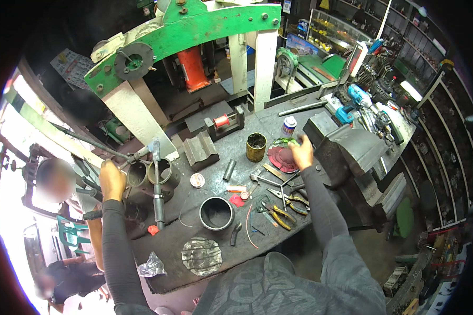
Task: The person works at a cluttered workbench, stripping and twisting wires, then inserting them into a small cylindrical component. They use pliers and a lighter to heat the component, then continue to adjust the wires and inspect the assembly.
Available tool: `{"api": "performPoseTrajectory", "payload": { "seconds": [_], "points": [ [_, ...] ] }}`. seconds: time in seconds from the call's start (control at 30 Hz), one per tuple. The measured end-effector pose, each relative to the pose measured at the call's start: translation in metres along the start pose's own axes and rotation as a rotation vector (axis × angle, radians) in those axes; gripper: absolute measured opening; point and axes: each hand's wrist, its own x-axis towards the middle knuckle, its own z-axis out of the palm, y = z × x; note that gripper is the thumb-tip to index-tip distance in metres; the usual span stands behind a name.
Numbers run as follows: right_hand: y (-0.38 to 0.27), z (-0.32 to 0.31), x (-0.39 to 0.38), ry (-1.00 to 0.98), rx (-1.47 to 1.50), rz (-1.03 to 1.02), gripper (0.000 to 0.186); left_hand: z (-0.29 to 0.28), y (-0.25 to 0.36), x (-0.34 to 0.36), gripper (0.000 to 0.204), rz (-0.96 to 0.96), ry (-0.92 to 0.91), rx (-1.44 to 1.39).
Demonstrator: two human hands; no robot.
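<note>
At the left end of the bench my left hand is closed beside two upright metal cylinders. Its fingers curl away from view, so what they grip is hidden. A long-handled metal tool leans against the cylinders. To the right, my right hand reaches over a dark red cloth, fingers bent and pressed together. Whatever they pinch cannot be made out. A crumpled green piece lies by these fingertips. Close by stand a small white and blue can and an open, dirty yellowish tin.
Pliers and other hand tools lie mid-bench, near a wide metal ring. A large vise is at the right. Behind rises a green press frame. Two other people are at the left, one beside the bench.
</note>
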Motion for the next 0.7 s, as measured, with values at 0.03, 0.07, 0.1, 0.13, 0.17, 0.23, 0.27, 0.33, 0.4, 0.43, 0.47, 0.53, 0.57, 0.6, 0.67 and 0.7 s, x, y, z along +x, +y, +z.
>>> {"api": "performPoseTrajectory", "payload": {
  "seconds": [0.03, 0.07, 0.1, 0.13, 0.17, 0.23, 0.27, 0.33, 0.4, 0.43, 0.47, 0.53, 0.57, 0.6, 0.67, 0.7],
  "points": [
    [0.007, 0.005, 0.015, -0.026, -0.003, -0.051, 0.065, -0.011, 0.006, -0.009, 0.037, -0.033, 0.041, -0.072],
    [0.012, 0.011, 0.031, -0.116, -0.032, -0.039, 0.076, -0.023, 0.013, -0.018, 0.042, -0.041, 0.081, -0.095],
    [0.017, 0.019, 0.041, -0.108, -0.032, -0.083, 0.083, -0.036, 0.019, -0.031, 0.042, -0.049, 0.093, -0.146],
    [0.019, 0.028, 0.052, -0.110, -0.057, -0.081, 0.090, -0.050, 0.027, -0.045, 0.043, -0.053, 0.123, -0.188],
    [0.021, 0.033, 0.059, -0.133, -0.025, -0.070, 0.089, -0.064, 0.035, -0.061, 0.043, -0.021, 0.162, -0.256],
    [0.024, 0.041, 0.070, -0.181, 0.027, -0.025, 0.085, -0.088, 0.059, -0.094, 0.037, -0.072, 0.195, -0.399],
    [0.023, 0.042, 0.074, -0.205, 0.055, 0.007, 0.082, -0.096, 0.074, -0.115, 0.035, -0.119, 0.195, -0.513],
    [0.018, 0.037, 0.076, -0.199, 0.114, 0.028, 0.070, -0.101, 0.110, -0.155, 0.028, 0.011, 0.307, -0.453],
    [0.004, 0.028, 0.071, -0.105, 0.173, -0.041, 0.065, -0.088, 0.154, -0.199, 0.024, 0.145, 0.170, -0.546],
    [-0.004, 0.019, 0.066, -0.069, 0.249, -0.120, 0.064, -0.073, 0.177, -0.215, 0.022, 0.236, 0.063, -0.578],
    [-0.012, 0.008, 0.059, -0.040, 0.311, -0.168, 0.063, -0.053, 0.202, -0.233, 0.022, 0.289, -0.061, -0.606],
    [-0.027, -0.019, 0.040, -0.051, 0.387, -0.274, 0.057, 0.000, 0.247, -0.242, 0.024, 0.381, -0.259, -0.696],
    [-0.033, -0.034, 0.028, -0.135, 0.440, -0.232, 0.055, 0.028, 0.264, -0.240, 0.022, 0.457, -0.224, -0.592],
    [-0.038, -0.050, 0.016, -0.198, 0.498, -0.227, 0.053, 0.055, 0.278, -0.232, 0.022, 0.449, -0.291, -0.465],
    [-0.039, -0.080, -0.017, -0.302, 0.631, -0.214, 0.050, 0.099, 0.293, -0.223, 0.022, 0.405, -0.394, -0.250],
    [-0.037, -0.095, -0.032, -0.356, 0.653, -0.179, 0.051, 0.116, 0.298, -0.219, 0.021, 0.380, -0.436, -0.189]
  ]
}}
